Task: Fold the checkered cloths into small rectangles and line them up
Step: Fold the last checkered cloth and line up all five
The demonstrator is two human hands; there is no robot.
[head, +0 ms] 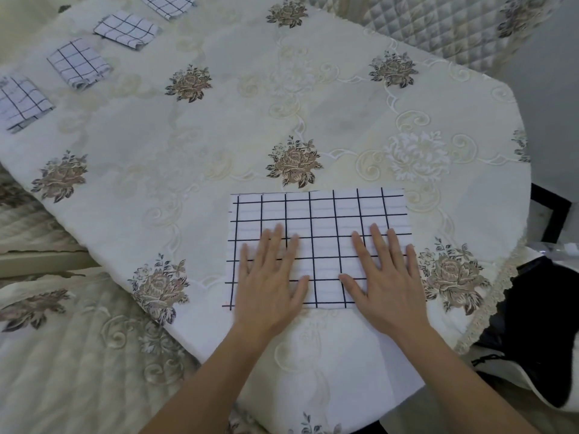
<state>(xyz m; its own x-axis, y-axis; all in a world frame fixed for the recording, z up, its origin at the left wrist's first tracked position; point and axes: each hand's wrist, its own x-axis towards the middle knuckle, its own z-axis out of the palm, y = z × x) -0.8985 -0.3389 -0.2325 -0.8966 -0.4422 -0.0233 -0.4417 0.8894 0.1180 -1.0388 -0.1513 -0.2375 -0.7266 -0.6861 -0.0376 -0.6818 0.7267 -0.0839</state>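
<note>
Pretty fancy setup here. The tabletop [344,98] is fully covered by a cream tablecloth [219,136] with pale embroidered swirls and brownish rose bouquets [294,162] scattered over it, and a lace trim [488,311] runs along its right edge. Up at the far right sits a padded cover [423,23] quilted in diamonds, same cream shade. Down on the left there's another quilted cover [78,355], stitched in stripes, with matching roses and swirls. Plain grey wall [551,89] on the right, a dark frame [554,214] below it, and something black [539,308] lower down, can't tell what. Light is soft and even across everything.
</note>
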